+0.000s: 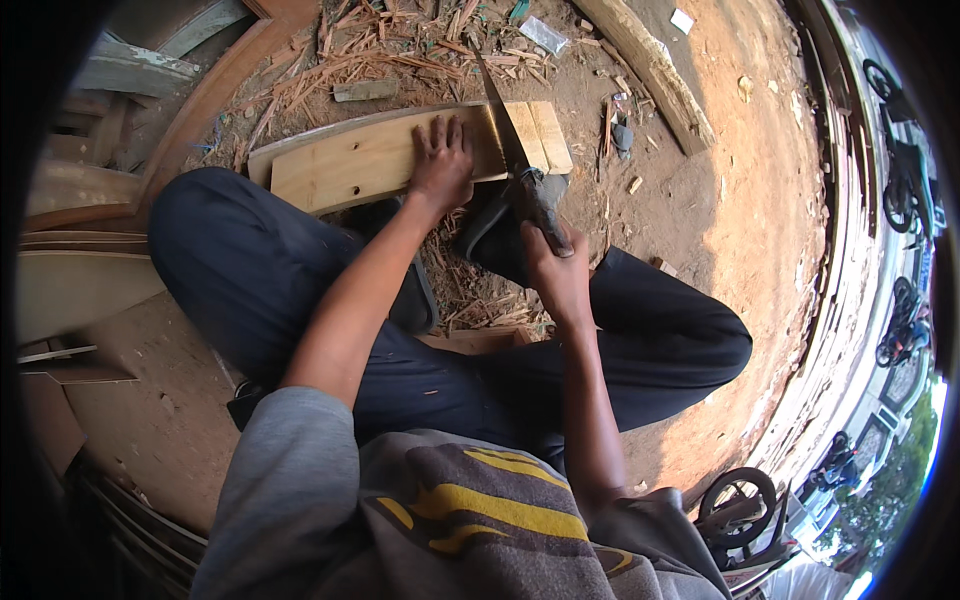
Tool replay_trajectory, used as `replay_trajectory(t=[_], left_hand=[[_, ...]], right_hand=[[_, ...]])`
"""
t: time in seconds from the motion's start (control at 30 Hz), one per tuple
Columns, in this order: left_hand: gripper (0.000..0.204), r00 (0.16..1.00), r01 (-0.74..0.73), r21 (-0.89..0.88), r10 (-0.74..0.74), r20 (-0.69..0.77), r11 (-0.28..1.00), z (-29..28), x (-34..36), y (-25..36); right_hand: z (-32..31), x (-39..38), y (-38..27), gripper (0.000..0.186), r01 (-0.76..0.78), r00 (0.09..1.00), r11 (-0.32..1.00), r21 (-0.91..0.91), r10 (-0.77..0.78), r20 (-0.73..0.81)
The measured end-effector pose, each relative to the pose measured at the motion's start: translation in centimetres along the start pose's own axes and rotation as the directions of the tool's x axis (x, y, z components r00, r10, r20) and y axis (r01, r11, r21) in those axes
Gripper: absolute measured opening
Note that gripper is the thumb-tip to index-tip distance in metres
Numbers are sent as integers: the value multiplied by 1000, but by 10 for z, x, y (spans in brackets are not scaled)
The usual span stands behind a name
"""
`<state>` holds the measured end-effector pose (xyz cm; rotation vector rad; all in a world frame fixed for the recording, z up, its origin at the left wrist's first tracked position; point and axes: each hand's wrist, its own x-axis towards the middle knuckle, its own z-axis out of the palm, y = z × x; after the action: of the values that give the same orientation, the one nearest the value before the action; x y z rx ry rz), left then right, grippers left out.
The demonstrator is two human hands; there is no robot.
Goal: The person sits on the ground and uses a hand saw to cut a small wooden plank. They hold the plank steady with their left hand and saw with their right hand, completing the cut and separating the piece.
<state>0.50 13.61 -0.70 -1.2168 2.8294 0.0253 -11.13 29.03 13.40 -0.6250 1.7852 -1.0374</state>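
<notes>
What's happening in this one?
A person sits on the dirt ground sawing a pale wooden board. The left hand presses flat on the board, and the right hand grips the handle of a handsaw whose blade crosses the board near its right end. Wood scraps lie beyond.

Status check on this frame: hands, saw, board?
Left hand flat on the wooden board. Right hand shut on handsaw, blade across board. Wood scraps beyond; nothing blocking.
</notes>
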Motion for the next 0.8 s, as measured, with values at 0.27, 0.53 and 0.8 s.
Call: replay_trajectory(t=[0.27,0.53,0.8], left_hand=[[83,999,-20,-37,19,-27,999,-5,-5,5],[49,948,-11,-312,109,300,950,-79,49,-35],[35,947,-228,-686,-7,-321,691,-255,101,-116]], right_hand=[[-77,-106,5,22,-255,963,940,227,267,-21],[-133,-111,-37,39,246,916,715,655,49,-399],[-167,-124,-63,41,388,721,658,646,220,-657]])
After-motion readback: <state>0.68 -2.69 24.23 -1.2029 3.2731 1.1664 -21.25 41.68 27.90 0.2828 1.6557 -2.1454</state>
